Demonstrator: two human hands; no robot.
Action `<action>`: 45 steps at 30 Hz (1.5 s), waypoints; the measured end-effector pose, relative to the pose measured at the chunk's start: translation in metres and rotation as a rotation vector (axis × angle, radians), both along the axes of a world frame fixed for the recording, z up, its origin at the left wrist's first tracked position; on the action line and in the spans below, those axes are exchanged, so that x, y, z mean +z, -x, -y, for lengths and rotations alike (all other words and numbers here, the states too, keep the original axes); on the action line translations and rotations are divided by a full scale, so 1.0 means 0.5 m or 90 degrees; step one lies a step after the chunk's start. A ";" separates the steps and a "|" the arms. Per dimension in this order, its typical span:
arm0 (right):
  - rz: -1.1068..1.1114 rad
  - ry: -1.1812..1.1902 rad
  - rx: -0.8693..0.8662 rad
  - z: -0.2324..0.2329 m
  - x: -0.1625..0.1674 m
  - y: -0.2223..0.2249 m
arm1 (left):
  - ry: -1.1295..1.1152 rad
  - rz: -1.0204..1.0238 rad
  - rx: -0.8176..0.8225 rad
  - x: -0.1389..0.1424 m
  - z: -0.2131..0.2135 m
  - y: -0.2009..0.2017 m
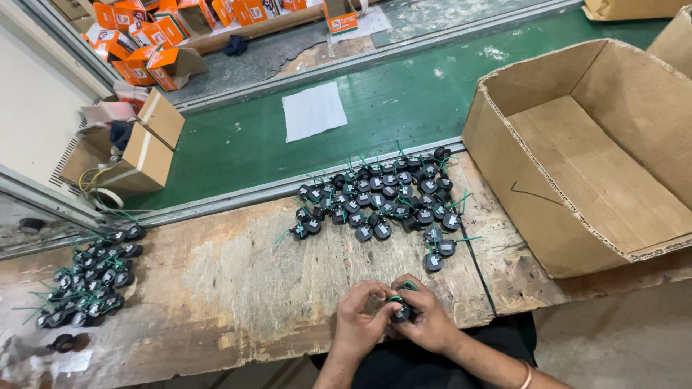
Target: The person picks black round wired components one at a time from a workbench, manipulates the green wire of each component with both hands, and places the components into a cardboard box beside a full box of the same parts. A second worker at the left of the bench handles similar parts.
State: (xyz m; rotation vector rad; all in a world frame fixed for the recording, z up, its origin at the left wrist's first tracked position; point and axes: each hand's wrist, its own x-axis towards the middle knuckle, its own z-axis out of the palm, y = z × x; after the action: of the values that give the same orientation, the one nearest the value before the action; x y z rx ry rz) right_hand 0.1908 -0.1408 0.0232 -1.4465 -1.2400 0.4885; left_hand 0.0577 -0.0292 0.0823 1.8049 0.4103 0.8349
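Both my hands meet at the near edge of a worn wooden workbench [238, 281]. My left hand [360, 320] and my right hand [427, 317] together hold one small round black part [401, 312] with a green wire looped at its top. A bangle sits on my right wrist. A big pile of the same black parts with green wires [382, 198] lies on the bench just beyond my hands. A second pile of the same parts [90, 277] lies at the far left of the bench.
A large open cardboard box [598, 151] stands empty on the bench at the right. Beyond the bench is a green floor with a white sheet [313, 110], an open brown carton [133, 148] and several orange boxes [155, 36].
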 end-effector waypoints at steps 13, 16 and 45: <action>-0.053 -0.053 0.041 0.006 0.021 -0.016 | -0.124 -0.133 0.277 -0.054 -0.163 -0.093; -0.009 -0.056 0.106 0.008 0.026 -0.016 | -0.435 -0.172 0.210 -0.052 -0.154 -0.115; -0.189 -0.003 0.052 0.014 0.027 -0.022 | 0.110 0.078 0.293 -0.065 -0.143 -0.030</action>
State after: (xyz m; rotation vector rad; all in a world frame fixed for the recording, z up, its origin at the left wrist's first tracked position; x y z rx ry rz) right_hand 0.2018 -0.1480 0.0367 -1.2700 -1.0636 0.7276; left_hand 0.0725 0.0420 0.0500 1.5092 0.8103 1.1812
